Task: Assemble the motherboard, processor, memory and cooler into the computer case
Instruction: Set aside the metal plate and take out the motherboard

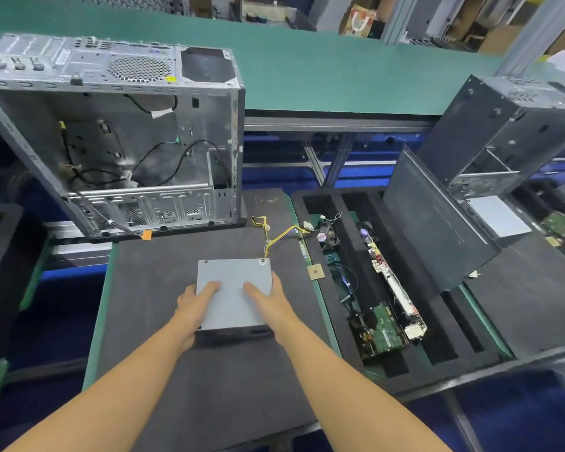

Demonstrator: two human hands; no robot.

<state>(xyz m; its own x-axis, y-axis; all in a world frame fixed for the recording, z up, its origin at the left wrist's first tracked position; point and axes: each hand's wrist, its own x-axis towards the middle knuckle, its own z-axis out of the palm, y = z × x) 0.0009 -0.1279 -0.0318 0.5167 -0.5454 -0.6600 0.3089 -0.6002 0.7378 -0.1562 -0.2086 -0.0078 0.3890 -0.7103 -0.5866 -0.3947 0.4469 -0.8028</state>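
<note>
Left hand [194, 303] and right hand [269, 300] clasp one grey box [234, 288] between them, fingers laid over its top, mid-mat [177, 370]. One tan chip [315, 272] lies at the mat's right edge; one motherboard [395, 285] stands on edge in the tray [434, 324] alongside. Of two cases, the open case [128, 141] stands at the mat's far left corner, the second case [503, 135] beyond the tray.

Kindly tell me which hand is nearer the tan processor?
Right: the right hand is just left of the processor; the left hand lies farther left, across the power supply.
</note>
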